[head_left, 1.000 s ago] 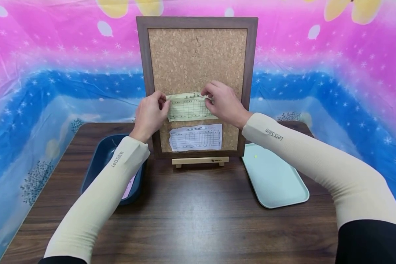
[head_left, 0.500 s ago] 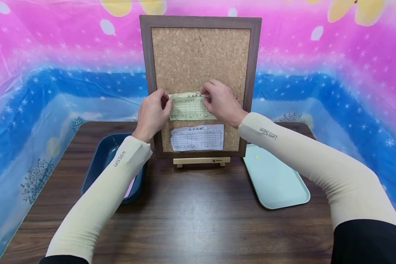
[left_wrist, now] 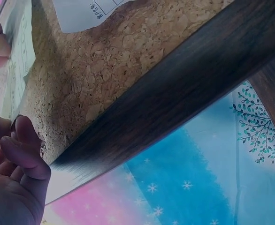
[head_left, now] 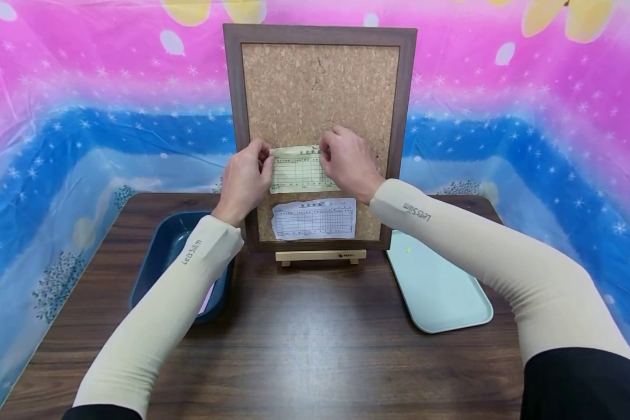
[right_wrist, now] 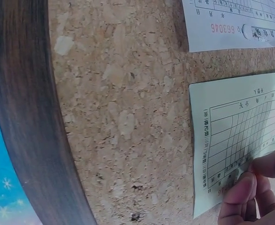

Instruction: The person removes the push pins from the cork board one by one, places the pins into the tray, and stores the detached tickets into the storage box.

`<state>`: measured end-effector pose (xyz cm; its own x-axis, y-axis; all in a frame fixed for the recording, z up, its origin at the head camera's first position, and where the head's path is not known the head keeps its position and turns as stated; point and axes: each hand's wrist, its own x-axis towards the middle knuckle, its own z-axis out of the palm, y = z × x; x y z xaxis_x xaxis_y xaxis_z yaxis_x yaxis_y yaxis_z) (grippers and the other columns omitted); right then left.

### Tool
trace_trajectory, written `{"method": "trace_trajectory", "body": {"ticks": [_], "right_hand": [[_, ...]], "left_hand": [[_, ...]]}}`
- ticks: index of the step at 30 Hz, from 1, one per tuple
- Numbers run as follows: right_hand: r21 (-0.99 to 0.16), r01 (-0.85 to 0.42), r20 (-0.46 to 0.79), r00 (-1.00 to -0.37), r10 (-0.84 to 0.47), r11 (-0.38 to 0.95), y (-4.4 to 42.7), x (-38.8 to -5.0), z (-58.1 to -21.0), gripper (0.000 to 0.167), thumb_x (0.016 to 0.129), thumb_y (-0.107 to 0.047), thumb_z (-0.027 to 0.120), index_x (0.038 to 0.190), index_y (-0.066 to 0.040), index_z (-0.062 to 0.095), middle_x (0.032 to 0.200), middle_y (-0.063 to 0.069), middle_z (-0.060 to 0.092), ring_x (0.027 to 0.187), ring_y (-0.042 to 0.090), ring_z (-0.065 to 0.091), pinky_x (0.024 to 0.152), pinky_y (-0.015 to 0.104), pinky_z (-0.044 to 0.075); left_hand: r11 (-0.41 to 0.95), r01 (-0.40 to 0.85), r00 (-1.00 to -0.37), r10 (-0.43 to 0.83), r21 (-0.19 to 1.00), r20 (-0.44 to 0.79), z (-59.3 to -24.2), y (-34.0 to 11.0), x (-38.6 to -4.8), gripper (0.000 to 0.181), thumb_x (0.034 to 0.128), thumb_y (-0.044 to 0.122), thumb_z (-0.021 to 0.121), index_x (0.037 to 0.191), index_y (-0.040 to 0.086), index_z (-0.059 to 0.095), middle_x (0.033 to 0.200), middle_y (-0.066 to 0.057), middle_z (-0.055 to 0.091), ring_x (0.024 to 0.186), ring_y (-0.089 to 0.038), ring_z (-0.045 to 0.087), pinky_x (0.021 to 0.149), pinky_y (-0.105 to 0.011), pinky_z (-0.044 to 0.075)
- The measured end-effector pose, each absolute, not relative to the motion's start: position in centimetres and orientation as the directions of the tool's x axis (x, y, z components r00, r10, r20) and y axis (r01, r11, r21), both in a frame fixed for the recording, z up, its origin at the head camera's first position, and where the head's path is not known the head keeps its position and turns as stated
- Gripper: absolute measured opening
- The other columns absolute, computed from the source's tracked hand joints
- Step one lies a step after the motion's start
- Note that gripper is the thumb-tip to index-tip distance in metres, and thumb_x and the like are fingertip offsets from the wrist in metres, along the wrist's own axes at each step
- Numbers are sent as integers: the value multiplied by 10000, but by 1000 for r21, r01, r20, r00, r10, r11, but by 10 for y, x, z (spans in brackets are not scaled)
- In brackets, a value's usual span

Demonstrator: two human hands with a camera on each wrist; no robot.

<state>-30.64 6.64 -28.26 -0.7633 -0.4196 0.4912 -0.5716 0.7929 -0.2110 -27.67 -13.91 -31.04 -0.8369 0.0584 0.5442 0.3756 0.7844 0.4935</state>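
Note:
A pale yellow-green receipt slip (head_left: 298, 170) with a printed grid lies against the cork board (head_left: 320, 87). My left hand (head_left: 243, 179) pinches its upper left corner between thumb and fingers. Near the slip's top edge, right of the middle, my right hand (head_left: 350, 163) has thumb and fingertips drawn together against the paper; whatever small item they pinch is hidden by them. Below hangs a white receipt slip (head_left: 314, 219), with a small clear round pin head (right_wrist: 246, 32) near its top edge in the right wrist view.
The brown-framed board stands on a small wooden easel (head_left: 320, 256) on a dark wood table (head_left: 315, 338). At left a dark blue bin (head_left: 163, 248) holds something pink (head_left: 207, 298). A pale green tray (head_left: 441, 291) lies at right, with a tiny yellow-green item (head_left: 408, 250) on it.
My right hand has turned on the slip, its fingers closing more tightly together, and the right forearm has shifted left. My left hand keeps the corner. The view has shifted slightly.

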Motion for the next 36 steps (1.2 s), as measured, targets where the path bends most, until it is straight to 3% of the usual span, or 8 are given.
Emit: {"method": "trace_trajectory", "body": {"ticks": [16,25,30,36], "right_hand": [[-239,-575,505,-762,-405,783,66,-308,-283,41,830,-57,570,824,-64,609,805,3,505,728,158,484,670,287,408],[-243,-656,567,-694,-444,715,72,-301,-278,51,838,-68,580,804,-103,564,814,-1,505,741,153,470,679,289,393],[-213,-732,612,-617,-496,648,78,-298,-277,71,801,-25,590,799,-88,557,832,15,523,781,154,498,707,284,412],[-167,-800,666,-523,-532,577,88,-295,-278,97,782,17,583,817,-72,564,847,22,523,794,143,506,712,254,427]], "left_hand": [[770,429,-797,76,472,600,-312,-138,-275,102,964,134,527,996,48,572,880,-89,617,671,-212,538,593,-365,416],[750,439,-789,58,495,611,-310,-142,-275,118,975,141,488,1002,34,529,831,-94,586,644,-209,519,553,-339,395],[728,442,-793,45,524,607,-305,-144,-271,133,989,147,451,1016,25,497,797,-105,565,617,-220,503,528,-325,374],[684,512,-744,51,519,667,-297,-147,-267,122,993,101,435,1028,-4,489,791,-118,542,623,-228,475,550,-319,349]]}}
